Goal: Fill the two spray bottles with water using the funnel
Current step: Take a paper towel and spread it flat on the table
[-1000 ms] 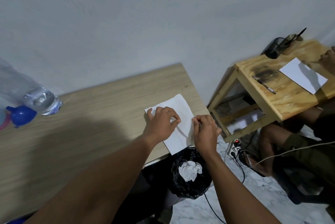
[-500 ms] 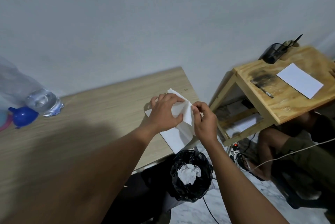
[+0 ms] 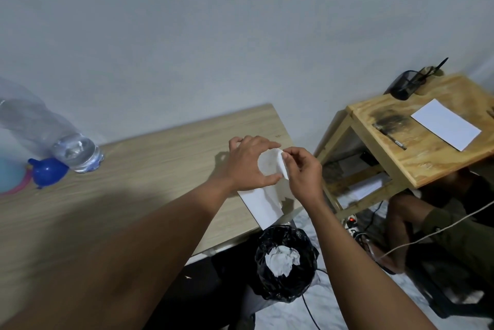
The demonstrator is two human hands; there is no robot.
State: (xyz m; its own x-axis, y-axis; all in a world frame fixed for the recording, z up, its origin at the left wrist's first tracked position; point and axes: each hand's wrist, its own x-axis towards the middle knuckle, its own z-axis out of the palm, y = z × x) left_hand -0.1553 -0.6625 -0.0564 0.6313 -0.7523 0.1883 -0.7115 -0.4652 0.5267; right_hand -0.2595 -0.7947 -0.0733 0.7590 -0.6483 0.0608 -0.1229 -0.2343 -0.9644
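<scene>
Holding a white paper sheet (image 3: pixel 270 166) curled into what may be a cone above the table (image 3: pixel 160 158) corner, gripped in the left hand (image 3: pixel 248 164), edge pinched by the right hand (image 3: pixel 303 173). Far left on the tabletop: small glossy blue funnel (image 3: pixel 49 172), just beside a clear water bottle (image 3: pixel 77 153).

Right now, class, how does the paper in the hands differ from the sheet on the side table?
The held paper is curled and partly lifted; the side-table sheet lies flat. The left hand and right hand pinch the held paper; nothing touches the side-table sheet. Both are white.
</scene>
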